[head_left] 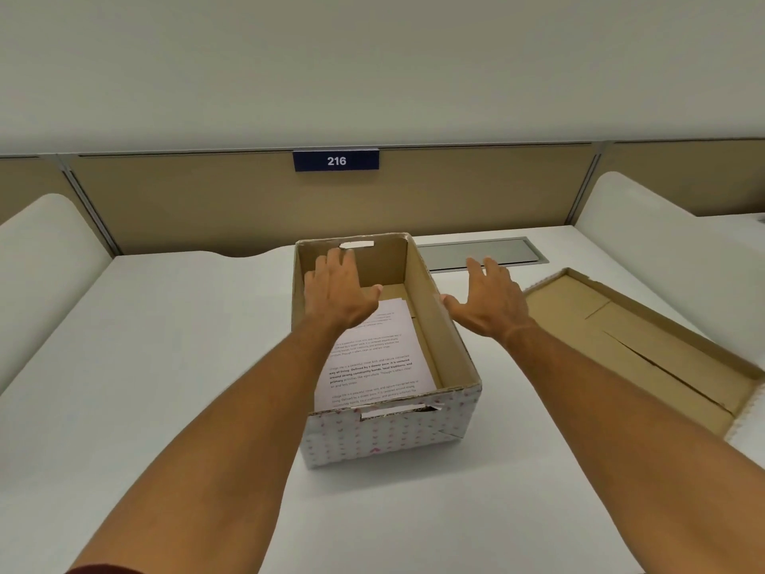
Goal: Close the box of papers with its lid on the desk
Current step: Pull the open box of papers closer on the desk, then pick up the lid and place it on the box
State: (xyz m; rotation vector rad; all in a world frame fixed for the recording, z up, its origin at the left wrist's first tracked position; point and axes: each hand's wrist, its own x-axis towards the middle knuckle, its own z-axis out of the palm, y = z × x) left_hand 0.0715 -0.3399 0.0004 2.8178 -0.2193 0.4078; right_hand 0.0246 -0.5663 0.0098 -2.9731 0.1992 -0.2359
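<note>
We held our left hand (337, 292) over the box (387, 432), right hand (490, 302) beside it; both hands spread, empty; lid (645, 345) right of it.

My single head-worn view looks forward and down, close over the white table (165, 366). Both of my forearms reach in from the bottom edge, and the tan partition wall (207, 200) closes the far side.
</note>
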